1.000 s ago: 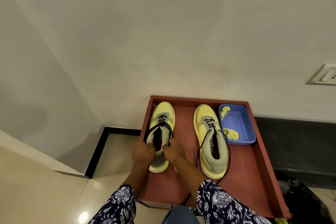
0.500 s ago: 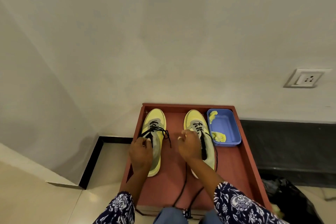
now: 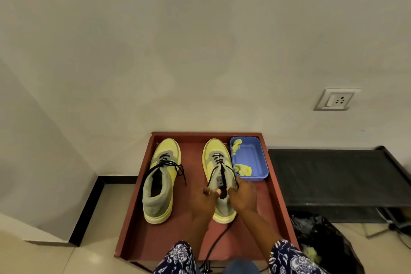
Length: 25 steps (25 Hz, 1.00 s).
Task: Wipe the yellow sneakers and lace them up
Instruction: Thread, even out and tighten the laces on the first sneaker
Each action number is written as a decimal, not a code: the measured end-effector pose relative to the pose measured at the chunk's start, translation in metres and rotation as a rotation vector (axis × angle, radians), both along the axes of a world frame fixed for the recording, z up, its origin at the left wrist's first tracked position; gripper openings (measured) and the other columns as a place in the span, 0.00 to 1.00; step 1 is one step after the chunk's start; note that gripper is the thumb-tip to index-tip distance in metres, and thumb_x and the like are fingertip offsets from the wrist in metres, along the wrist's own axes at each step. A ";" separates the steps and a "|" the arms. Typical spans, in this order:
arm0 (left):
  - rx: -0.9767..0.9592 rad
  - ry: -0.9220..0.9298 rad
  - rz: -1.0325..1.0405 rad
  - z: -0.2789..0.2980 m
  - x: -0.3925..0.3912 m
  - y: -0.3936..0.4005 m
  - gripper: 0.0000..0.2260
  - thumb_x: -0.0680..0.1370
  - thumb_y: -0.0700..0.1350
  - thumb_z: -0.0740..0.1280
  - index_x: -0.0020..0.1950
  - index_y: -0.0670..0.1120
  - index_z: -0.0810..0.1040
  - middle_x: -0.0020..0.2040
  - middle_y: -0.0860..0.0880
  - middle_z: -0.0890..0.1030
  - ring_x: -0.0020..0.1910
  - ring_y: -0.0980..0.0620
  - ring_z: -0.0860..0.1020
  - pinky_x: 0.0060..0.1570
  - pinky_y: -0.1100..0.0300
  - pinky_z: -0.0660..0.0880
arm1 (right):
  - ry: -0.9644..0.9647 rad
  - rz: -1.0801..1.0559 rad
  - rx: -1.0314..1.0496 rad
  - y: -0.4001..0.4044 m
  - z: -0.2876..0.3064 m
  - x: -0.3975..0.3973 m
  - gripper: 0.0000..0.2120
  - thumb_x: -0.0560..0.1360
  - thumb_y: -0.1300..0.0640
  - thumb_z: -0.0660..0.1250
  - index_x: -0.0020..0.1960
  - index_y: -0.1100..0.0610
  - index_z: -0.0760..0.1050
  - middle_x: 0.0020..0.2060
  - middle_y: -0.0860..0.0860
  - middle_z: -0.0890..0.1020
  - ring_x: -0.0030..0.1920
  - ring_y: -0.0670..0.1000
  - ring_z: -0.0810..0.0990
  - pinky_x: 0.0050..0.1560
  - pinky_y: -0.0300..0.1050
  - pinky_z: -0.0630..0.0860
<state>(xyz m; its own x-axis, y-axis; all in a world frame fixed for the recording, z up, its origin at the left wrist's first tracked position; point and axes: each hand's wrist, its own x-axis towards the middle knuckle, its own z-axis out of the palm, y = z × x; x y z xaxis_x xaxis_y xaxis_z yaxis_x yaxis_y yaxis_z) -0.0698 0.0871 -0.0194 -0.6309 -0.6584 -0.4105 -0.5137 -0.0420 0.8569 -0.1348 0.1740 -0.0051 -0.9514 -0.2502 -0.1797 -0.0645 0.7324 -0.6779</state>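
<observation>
Nearest the camera, two patterned sleeves [image 3: 289, 258] reach out over the front edge of the red-brown tray [image 3: 160, 240], our landmark here. Both hands are at the right sneaker [image 3: 219, 176], which sits toes-away toward the right half of the tray. The left hand [image 3: 205, 201] has its fingers curled at the shoe's collar, pinching a black lace [image 3: 214, 172] on the near left side of the opening. The right hand [image 3: 243, 198] is curled over the collar's right side, gripping the other lace end, though the exact pinch is hidden behind the knuckles. A dark strand [image 3: 216, 240] trails from under the heel down across the tray to its front edge. On the tray's left half stands the left sneaker [image 3: 161, 179], yellow and grey, its black lace tied loosely in a bow across the tongue, well apart from both hands. At the tray's far right corner, just beside the right sneaker's toe, sits a blue tub [image 3: 252, 158] with two yellow rags inside [image 3: 243, 169]. Beyond the tray's right edge, a wall socket [image 3: 337, 99].
</observation>
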 end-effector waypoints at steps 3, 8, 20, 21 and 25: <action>0.042 -0.061 0.061 0.000 -0.007 0.006 0.13 0.67 0.43 0.74 0.33 0.48 0.69 0.38 0.45 0.78 0.40 0.46 0.77 0.45 0.52 0.74 | -0.053 0.003 -0.018 0.002 -0.004 0.003 0.08 0.74 0.63 0.62 0.48 0.64 0.78 0.47 0.59 0.82 0.48 0.56 0.79 0.46 0.45 0.73; 0.102 -0.119 0.116 0.001 -0.003 0.004 0.10 0.67 0.37 0.71 0.34 0.49 0.72 0.41 0.42 0.81 0.45 0.40 0.81 0.49 0.49 0.78 | -0.031 -0.020 -0.041 0.003 -0.008 0.014 0.07 0.74 0.64 0.63 0.46 0.64 0.79 0.47 0.59 0.81 0.51 0.58 0.79 0.48 0.44 0.71; 0.074 -0.076 0.218 0.013 0.037 0.012 0.12 0.68 0.33 0.69 0.33 0.47 0.71 0.39 0.40 0.79 0.42 0.42 0.79 0.47 0.48 0.77 | -0.072 0.007 -0.083 0.002 -0.011 0.053 0.13 0.76 0.61 0.63 0.59 0.62 0.78 0.57 0.57 0.79 0.56 0.53 0.78 0.56 0.39 0.71; 0.060 -0.083 0.215 0.014 0.038 0.014 0.12 0.69 0.33 0.69 0.33 0.47 0.71 0.40 0.40 0.80 0.42 0.42 0.79 0.47 0.49 0.77 | -0.078 0.002 -0.092 0.003 -0.010 0.054 0.14 0.76 0.61 0.63 0.60 0.62 0.77 0.57 0.56 0.79 0.57 0.53 0.77 0.58 0.39 0.71; 0.017 -0.120 0.197 0.015 0.039 0.015 0.12 0.69 0.34 0.69 0.32 0.47 0.71 0.40 0.41 0.79 0.44 0.41 0.79 0.47 0.50 0.77 | -0.089 0.002 -0.094 0.006 -0.008 0.057 0.13 0.76 0.60 0.63 0.58 0.63 0.78 0.55 0.57 0.79 0.55 0.53 0.78 0.53 0.38 0.71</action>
